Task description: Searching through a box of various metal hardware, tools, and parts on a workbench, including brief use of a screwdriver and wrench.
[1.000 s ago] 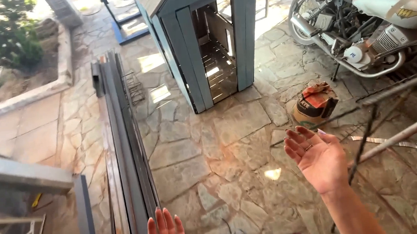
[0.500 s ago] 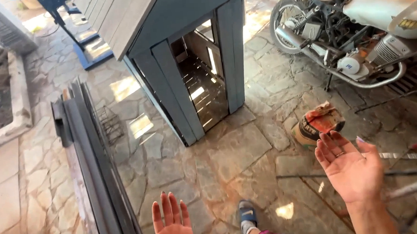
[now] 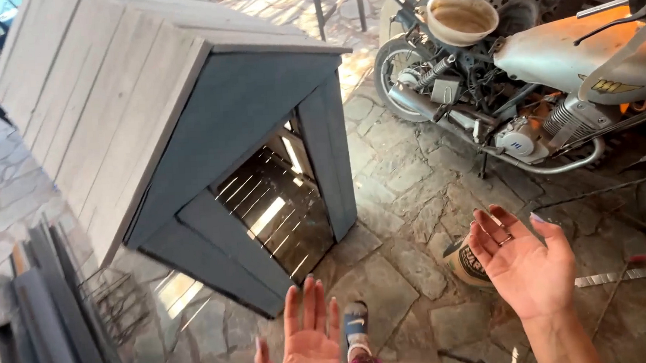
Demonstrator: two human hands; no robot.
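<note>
My left hand (image 3: 304, 342) is raised palm up at the bottom of the view, fingers spread, holding nothing. My right hand (image 3: 526, 263) is also palm up and open, with a ring on one finger, hovering above a small sack (image 3: 464, 259) on the stone floor. Just ahead stands a grey-blue wooden doghouse (image 3: 208, 136) with a slanted plank roof and an open doorway showing a slatted floor inside. My foot in a blue sandal (image 3: 356, 325) steps toward it.
A motorcycle (image 3: 556, 77) with a bowl-shaped tub (image 3: 464, 17) on it is parked at the right. Grey planks and metal bars (image 3: 55, 317) lie at the lower left. A metal strip (image 3: 628, 276) lies on the stone paving (image 3: 406, 191).
I have walked closer to the doghouse, which now fills the left of the view. Both hands stay open and palm up, now nearer its doorway. The motorcycle looks larger.
</note>
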